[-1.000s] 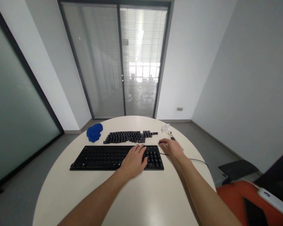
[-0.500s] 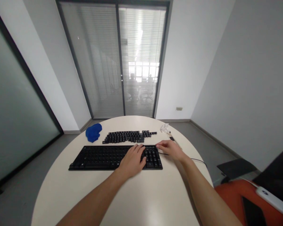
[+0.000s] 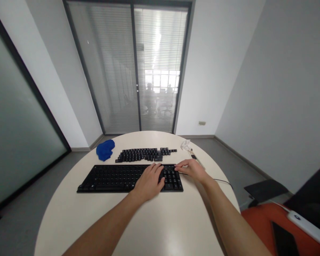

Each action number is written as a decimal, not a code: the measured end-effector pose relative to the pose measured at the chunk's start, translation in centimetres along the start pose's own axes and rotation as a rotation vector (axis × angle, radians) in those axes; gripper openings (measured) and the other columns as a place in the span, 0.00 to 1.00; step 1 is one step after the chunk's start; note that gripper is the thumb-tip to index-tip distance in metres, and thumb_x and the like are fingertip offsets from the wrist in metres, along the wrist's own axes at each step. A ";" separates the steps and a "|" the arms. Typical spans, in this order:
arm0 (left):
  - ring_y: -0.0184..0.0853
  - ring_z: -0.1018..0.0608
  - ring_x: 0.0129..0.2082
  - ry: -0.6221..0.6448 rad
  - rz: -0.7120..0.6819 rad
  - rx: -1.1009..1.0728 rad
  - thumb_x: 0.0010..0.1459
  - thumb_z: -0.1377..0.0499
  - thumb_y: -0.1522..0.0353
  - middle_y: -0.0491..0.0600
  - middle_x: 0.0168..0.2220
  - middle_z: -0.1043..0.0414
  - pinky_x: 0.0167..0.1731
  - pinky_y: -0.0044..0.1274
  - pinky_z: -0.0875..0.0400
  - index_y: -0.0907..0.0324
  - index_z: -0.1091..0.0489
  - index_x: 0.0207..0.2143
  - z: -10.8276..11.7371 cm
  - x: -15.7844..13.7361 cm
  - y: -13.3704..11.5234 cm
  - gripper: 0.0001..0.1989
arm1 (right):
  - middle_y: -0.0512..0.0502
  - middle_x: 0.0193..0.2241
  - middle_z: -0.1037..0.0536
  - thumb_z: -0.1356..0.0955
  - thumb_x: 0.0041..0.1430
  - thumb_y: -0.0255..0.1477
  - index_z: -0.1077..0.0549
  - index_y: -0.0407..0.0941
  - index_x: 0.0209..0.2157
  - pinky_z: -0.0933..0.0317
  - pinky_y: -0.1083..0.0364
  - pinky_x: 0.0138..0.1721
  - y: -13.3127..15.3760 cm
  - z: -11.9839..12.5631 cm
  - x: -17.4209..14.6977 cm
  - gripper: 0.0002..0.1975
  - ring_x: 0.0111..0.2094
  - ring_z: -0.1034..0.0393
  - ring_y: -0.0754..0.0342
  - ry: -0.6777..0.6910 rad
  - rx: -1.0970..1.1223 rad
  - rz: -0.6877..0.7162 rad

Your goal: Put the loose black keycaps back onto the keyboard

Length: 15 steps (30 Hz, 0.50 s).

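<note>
A black keyboard lies across the table; most of its main block looks stripped of caps, while keys show on the number pad at its right end. My left hand rests on it just left of the number pad, fingers stretched forward and lying flat. At the keyboard's far right corner, my right hand has thumb and forefinger pinched together. What sits between those fingertips, if anything, is too small to make out. Behind the keyboard, loose black keycaps stand in rows.
A blue cloth lies at the table's far left. Crumpled white tissue and thin sticks lie at the far right. A black cable runs over the round table's right edge. An orange chair holds a phone and a white power strip.
The pinched fingers of my right hand have shifted slightly left and down at the keyboard's far right corner. My left hand stays in place on the keyboard.
</note>
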<state>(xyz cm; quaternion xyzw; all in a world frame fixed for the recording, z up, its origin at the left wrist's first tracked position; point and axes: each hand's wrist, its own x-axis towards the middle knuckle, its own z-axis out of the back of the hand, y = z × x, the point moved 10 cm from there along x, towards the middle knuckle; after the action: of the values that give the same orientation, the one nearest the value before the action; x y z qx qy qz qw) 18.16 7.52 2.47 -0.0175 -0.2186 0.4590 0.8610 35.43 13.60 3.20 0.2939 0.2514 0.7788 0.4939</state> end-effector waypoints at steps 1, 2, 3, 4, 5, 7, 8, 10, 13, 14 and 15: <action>0.45 0.38 0.66 0.000 0.001 0.000 0.66 0.48 0.64 0.56 0.65 0.38 0.66 0.38 0.45 0.62 0.38 0.62 0.0 0.0 0.0 0.24 | 0.45 0.37 0.15 0.28 0.55 0.44 0.16 0.48 0.36 0.32 0.49 0.43 -0.1 0.0 0.0 0.16 0.39 0.22 0.43 0.001 -0.003 -0.003; 0.45 0.38 0.66 0.001 0.000 0.001 0.66 0.48 0.64 0.56 0.65 0.38 0.66 0.38 0.45 0.62 0.38 0.62 0.0 0.0 0.0 0.24 | 0.45 0.37 0.15 0.28 0.55 0.44 0.16 0.48 0.36 0.32 0.49 0.43 -0.2 -0.1 0.0 0.15 0.39 0.22 0.43 0.005 -0.002 -0.006; 0.46 0.38 0.66 0.001 0.000 0.003 0.66 0.48 0.64 0.56 0.65 0.38 0.66 0.38 0.45 0.62 0.38 0.62 0.0 0.0 0.0 0.24 | 0.45 0.37 0.15 0.27 0.55 0.43 0.16 0.48 0.36 0.33 0.49 0.43 -0.3 -0.2 0.1 0.15 0.39 0.22 0.43 0.012 0.003 -0.007; 0.46 0.38 0.66 0.001 0.001 0.004 0.67 0.48 0.64 0.56 0.65 0.38 0.66 0.38 0.45 0.62 0.38 0.62 -0.1 0.0 0.0 0.24 | 0.45 0.37 0.15 0.27 0.55 0.43 0.16 0.48 0.37 0.33 0.49 0.44 -0.4 -0.3 0.1 0.15 0.39 0.22 0.43 0.021 0.013 -0.006; 0.46 0.38 0.66 0.001 0.001 0.005 0.67 0.48 0.64 0.56 0.65 0.38 0.66 0.38 0.45 0.62 0.38 0.62 -0.1 0.0 0.0 0.24 | 0.44 0.37 0.15 0.27 0.55 0.42 0.16 0.48 0.37 0.33 0.49 0.44 -0.5 -0.4 0.1 0.15 0.40 0.22 0.43 0.032 0.030 0.002; 0.46 0.38 0.66 0.000 0.001 0.005 0.67 0.48 0.64 0.56 0.65 0.38 0.66 0.38 0.45 0.62 0.38 0.62 0.0 0.0 0.0 0.24 | 0.44 0.40 0.16 0.27 0.55 0.42 0.16 0.47 0.37 0.33 0.50 0.45 -0.4 -0.6 0.2 0.14 0.42 0.23 0.44 0.036 0.080 0.035; 0.46 0.38 0.66 0.001 0.001 0.006 0.67 0.48 0.64 0.56 0.65 0.38 0.66 0.38 0.44 0.62 0.38 0.62 0.0 0.0 0.0 0.24 | 0.43 0.42 0.17 0.27 0.55 0.42 0.16 0.47 0.37 0.34 0.50 0.46 -0.4 -0.7 0.2 0.14 0.43 0.24 0.45 0.029 0.107 0.051; 0.46 0.38 0.66 0.004 0.000 0.010 0.66 0.48 0.64 0.56 0.65 0.38 0.66 0.38 0.44 0.62 0.38 0.62 0.0 0.0 0.0 0.24 | 0.41 0.44 0.19 0.26 0.54 0.42 0.16 0.45 0.35 0.34 0.51 0.46 -0.4 -0.7 0.2 0.15 0.44 0.24 0.46 0.012 0.153 0.069; 0.45 0.38 0.66 0.008 0.001 0.017 0.67 0.48 0.64 0.56 0.65 0.38 0.66 0.37 0.45 0.62 0.37 0.62 -0.1 0.0 0.0 0.24 | 0.40 0.44 0.20 0.27 0.55 0.44 0.17 0.44 0.35 0.33 0.52 0.44 -0.7 -1.1 0.2 0.17 0.42 0.25 0.48 0.022 0.201 0.057; 0.45 0.38 0.66 0.008 0.001 0.021 0.67 0.48 0.64 0.56 0.65 0.38 0.66 0.37 0.45 0.63 0.37 0.62 -0.1 0.0 0.0 0.24 | 0.40 0.43 0.20 0.28 0.57 0.44 0.17 0.44 0.35 0.33 0.52 0.44 -0.8 -1.2 0.2 0.17 0.42 0.25 0.48 0.026 0.214 0.053; 0.46 0.38 0.66 0.006 0.001 0.024 0.67 0.48 0.64 0.56 0.65 0.38 0.66 0.37 0.45 0.63 0.38 0.62 -0.1 0.0 0.1 0.24 | 0.40 0.43 0.20 0.30 0.58 0.45 0.18 0.44 0.35 0.33 0.52 0.44 -0.8 -1.2 0.3 0.18 0.43 0.25 0.48 0.023 0.221 0.048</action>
<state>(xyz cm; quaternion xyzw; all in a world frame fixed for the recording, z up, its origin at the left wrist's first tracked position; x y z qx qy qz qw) 18.17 7.59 2.33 -0.0087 -0.2103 0.4618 0.8616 35.02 14.04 1.85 0.3433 0.3342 0.7615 0.4366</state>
